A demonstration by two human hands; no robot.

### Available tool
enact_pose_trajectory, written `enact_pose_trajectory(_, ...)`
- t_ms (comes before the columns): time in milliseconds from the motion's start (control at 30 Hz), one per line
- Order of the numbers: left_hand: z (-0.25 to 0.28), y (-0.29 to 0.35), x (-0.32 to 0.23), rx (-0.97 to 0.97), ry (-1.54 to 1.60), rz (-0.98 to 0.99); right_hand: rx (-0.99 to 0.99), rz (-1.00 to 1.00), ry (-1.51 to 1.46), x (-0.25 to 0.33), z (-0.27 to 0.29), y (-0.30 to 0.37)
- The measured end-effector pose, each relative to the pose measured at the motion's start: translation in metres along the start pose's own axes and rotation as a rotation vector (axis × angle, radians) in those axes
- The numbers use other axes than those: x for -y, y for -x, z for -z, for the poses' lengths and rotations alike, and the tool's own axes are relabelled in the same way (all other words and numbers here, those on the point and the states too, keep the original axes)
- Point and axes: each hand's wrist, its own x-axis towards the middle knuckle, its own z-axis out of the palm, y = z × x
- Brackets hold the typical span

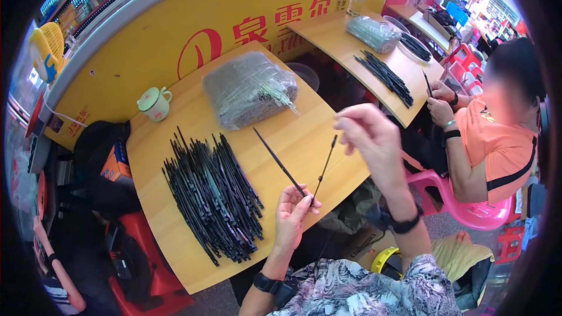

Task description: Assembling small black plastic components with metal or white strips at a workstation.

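Note:
My left hand (pixel 291 215) is closed in a pinch near the front of the wooden table (pixel 310 158). Two slim black strips rise from its fingertips in a V: a smooth, tapering strip (pixel 273 150) leans left, and a thinner, knobbed strip (pixel 326 164) leans right. Whether they join at the base is hidden by my fingers. My right hand (pixel 372 143) hovers by the upper end of the knobbed strip, its bent fingers apart and slightly blurred; no grip on the strip shows. Left of my hands lies a wide pile of similar black strips (pixel 213 193).
A clear plastic bag (pixel 246 90) full of strips stands at the table's back, beside a lidded pale mug (pixel 154 104). On the right, a co-worker in orange (pixel 497 134) handles a black strip at a second table (pixel 333 41). A red stool (pixel 146 257) stands at left.

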Motion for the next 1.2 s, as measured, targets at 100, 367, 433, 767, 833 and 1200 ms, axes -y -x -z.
enact_pose_trajectory(100, -0.004, 0.000, -0.002, -0.009, 0.053, 0.011, -0.007, -0.018, 0.164, -0.050, -0.008, -0.025)
enact_pose_trajectory(367, 0.000, 0.001, -0.004, -0.036, 0.183, 0.027, -0.125, 0.221, 0.545, -0.099, -0.039, -0.053)
enact_pose_trajectory(433, -0.001, 0.002, -0.004, -0.032, 0.185, 0.037, -0.114, 0.209, 0.557, -0.098, -0.041, -0.056)
enact_pose_trajectory(767, 0.000, 0.003, -0.004, -0.014, 0.166, 0.025, 0.075, -0.296, 0.279, -0.068, -0.040, -0.034)
enact_pose_trajectory(833, 0.001, 0.002, -0.005, -0.009, 0.149, 0.021, 0.026, -0.233, 0.140, -0.077, -0.046, -0.036)
enact_pose_trajectory(1200, -0.001, 0.004, -0.007, 0.012, 0.129, -0.012, 0.152, -0.162, 0.257, -0.061, -0.039, -0.040)
